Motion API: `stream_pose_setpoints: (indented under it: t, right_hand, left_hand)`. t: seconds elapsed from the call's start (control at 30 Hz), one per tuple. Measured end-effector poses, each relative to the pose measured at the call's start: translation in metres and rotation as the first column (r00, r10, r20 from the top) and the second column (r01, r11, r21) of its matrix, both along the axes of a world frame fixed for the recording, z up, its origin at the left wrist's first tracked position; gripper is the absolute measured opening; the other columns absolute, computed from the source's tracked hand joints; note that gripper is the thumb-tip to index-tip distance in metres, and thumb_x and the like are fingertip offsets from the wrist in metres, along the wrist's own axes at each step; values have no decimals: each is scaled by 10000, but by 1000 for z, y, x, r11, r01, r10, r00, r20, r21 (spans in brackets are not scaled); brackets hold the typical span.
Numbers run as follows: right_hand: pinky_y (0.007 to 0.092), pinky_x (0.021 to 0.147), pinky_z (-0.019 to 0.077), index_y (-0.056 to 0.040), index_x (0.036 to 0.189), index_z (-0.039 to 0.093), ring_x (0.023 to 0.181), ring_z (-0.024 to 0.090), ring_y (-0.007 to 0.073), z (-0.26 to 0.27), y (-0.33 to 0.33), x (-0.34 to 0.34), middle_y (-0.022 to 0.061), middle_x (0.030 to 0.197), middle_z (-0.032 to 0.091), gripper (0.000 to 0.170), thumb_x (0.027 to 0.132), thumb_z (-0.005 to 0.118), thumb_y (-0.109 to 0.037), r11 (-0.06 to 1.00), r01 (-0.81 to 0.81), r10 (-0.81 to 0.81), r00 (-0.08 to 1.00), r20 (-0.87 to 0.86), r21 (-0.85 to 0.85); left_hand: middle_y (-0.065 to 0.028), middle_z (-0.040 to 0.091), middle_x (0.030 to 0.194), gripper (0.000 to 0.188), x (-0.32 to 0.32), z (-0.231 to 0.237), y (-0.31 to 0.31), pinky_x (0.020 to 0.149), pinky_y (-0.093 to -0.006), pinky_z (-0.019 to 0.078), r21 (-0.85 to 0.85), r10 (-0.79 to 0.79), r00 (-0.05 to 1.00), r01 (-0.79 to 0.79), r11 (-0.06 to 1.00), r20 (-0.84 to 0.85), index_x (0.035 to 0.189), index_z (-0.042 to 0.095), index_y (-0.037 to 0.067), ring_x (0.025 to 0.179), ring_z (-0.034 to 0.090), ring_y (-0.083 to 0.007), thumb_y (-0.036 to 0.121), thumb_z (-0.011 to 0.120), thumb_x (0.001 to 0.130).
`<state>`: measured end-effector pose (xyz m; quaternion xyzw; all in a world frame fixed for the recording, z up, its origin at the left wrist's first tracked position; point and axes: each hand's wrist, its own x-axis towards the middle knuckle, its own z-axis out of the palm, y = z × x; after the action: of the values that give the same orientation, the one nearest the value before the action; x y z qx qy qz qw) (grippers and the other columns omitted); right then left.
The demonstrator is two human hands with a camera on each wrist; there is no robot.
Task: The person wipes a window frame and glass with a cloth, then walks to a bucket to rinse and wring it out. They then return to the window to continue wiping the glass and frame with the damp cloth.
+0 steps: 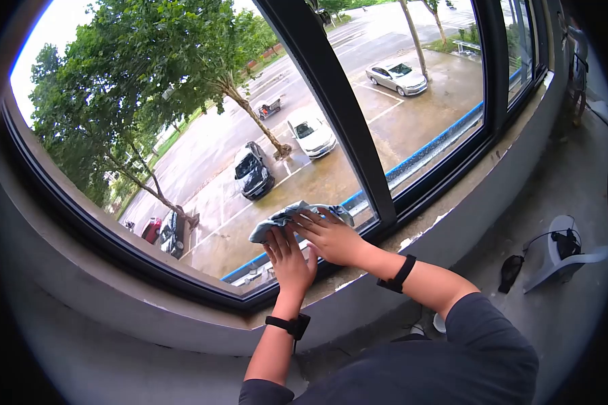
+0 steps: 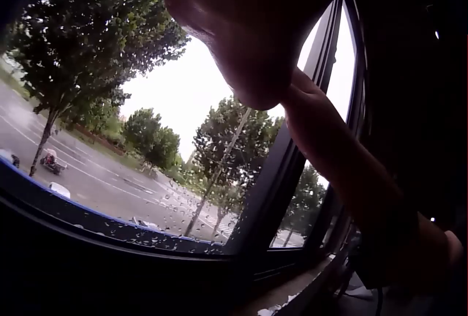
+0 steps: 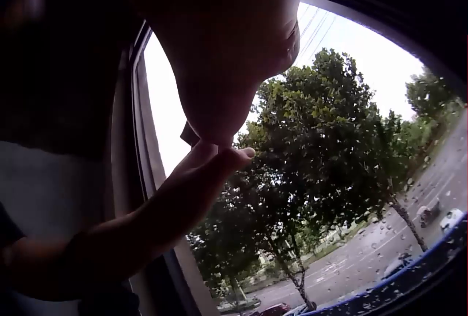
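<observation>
A folded, light blue-grey patterned cloth (image 1: 269, 227) lies against the lower part of the window pane (image 1: 297, 182). My left hand (image 1: 292, 268) presses on its left part, fingers extended upward. Beside it, my right hand (image 1: 338, 241) lies flat over the middle of the cloth with straight fingers. The thumbs are close together. In the left wrist view the left hand (image 2: 241, 45) is a dark shape before the glass. The right wrist view likewise shows the right hand (image 3: 227, 74) in shadow, with the cloth hidden. Water drops dot the glass in both wrist views.
A black window frame post (image 1: 338, 101) rises right of the hands. Below runs a concrete sill (image 1: 419, 226) with chipped white edges. Behind on the floor stand a grey plastic stool (image 1: 564, 260) and a dark shoe (image 1: 511, 273). Outside are parked cars and trees.
</observation>
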<state>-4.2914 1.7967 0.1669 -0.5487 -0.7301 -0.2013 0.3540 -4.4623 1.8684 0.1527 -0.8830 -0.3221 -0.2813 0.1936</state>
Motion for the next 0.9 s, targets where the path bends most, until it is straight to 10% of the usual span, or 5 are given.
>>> stream_pose_setpoints:
  t: [0.27, 0.9]
  right_hand:
    - [530, 1263, 226, -57, 1544, 452, 1536, 339, 316, -90, -21, 15, 157, 1616, 422, 686, 905, 640, -223, 997, -29, 20, 992, -125, -75]
    - [493, 1235, 313, 73, 1500, 438, 1482, 388, 433, -11, -39, 71, 307, 1569, 408, 615, 918, 570, -76, 992, 8, 28, 958, -286, 123]
  left_hand:
    - [-307, 124, 1688, 916, 12, -60, -24, 1261, -613, 61, -138, -46, 993, 31, 990, -111, 1601, 271, -46, 1584, 67, -469, 396, 674, 907]
    - [-295, 206, 1674, 770, 98, 55, -50, 1277, -576, 62, -84, -213, 973, 206, 975, -86, 1564, 327, -83, 1584, 124, -446, 199, 558, 885]
